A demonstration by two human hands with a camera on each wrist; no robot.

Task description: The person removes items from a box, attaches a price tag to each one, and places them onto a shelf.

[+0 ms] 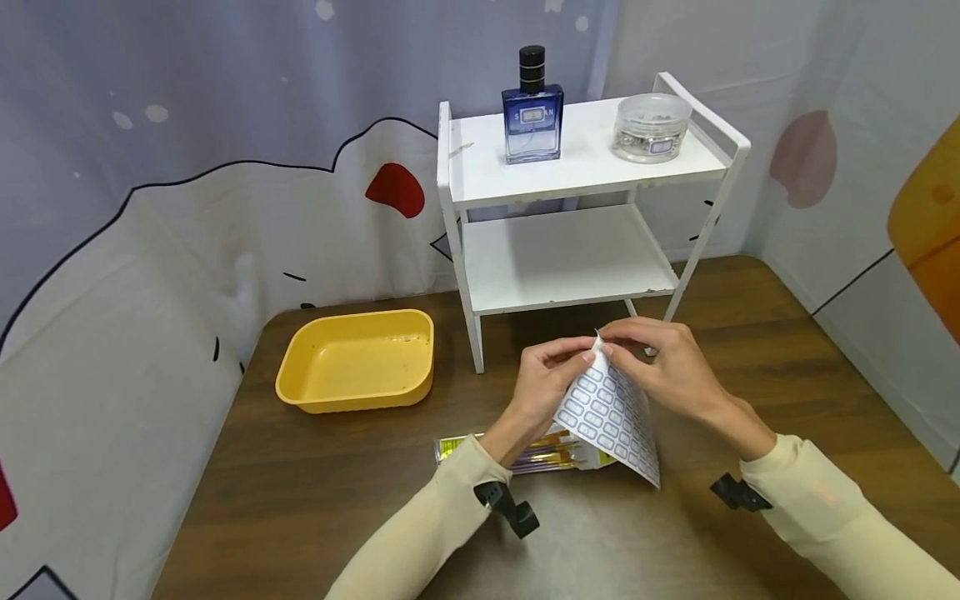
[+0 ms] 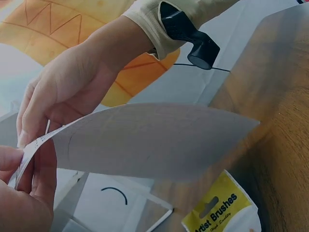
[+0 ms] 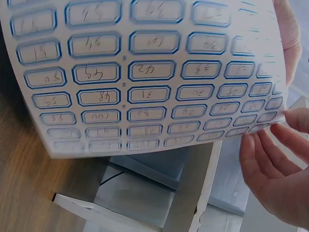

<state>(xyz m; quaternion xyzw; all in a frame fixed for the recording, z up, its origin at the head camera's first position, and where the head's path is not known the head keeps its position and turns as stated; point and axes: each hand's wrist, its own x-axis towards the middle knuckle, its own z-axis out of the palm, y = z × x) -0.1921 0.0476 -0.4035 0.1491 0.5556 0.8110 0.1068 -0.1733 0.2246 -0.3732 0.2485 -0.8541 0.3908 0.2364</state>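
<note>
A white sheet of blue-framed label stickers (image 1: 607, 412) hangs from both hands above the table, its labels bearing handwritten numbers in the right wrist view. My left hand (image 1: 551, 375) pinches the sheet's upper edge between thumb and fingers. Close beside it, my right hand (image 1: 667, 367) pinches the same edge, and the sheet bends there. In the left wrist view the plain back of the sheet (image 2: 145, 140) shows. Partly hidden below lies a pack of artist brushes (image 1: 551, 454), its yellow label (image 2: 217, 205) readable in the left wrist view.
A white two-tier shelf (image 1: 570, 254) stands at the back. On its top are a blue perfume bottle (image 1: 533, 121) and a clear round jar (image 1: 651, 129), each with a small label. A yellow tray (image 1: 356, 358) sits on the wooden table (image 1: 300, 500) at left.
</note>
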